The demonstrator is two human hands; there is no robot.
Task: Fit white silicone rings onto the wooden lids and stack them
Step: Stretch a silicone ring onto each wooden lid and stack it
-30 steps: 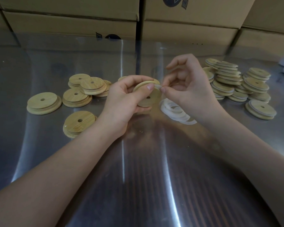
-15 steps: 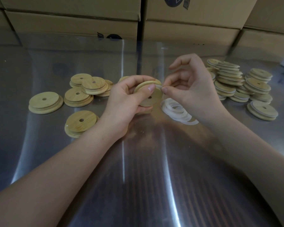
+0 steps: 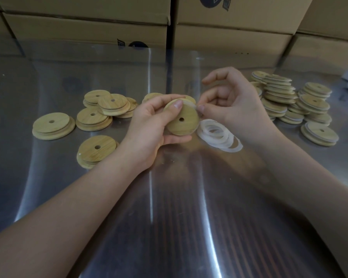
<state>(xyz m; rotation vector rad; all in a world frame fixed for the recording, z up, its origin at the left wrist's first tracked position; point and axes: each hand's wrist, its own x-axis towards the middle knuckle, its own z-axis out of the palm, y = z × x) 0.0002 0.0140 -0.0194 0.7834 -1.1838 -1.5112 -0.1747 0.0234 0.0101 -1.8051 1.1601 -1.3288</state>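
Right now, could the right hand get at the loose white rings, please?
Probably yes: the loose rings lie uncovered close by the right hand, though it is pinching a ring at the held lid.

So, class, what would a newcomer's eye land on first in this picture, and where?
The two hands at centre: the left hand holds up a wooden lid while the right hand pinches a white ring at its rim. Loose rings lie beneath, bare lids spread at left, ringed stacks at right.

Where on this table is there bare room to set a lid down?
Bare: the table's near middle, and the far strip before the boxes. Crowded: loose lids left, rings by the right hand, ringed stacks right.
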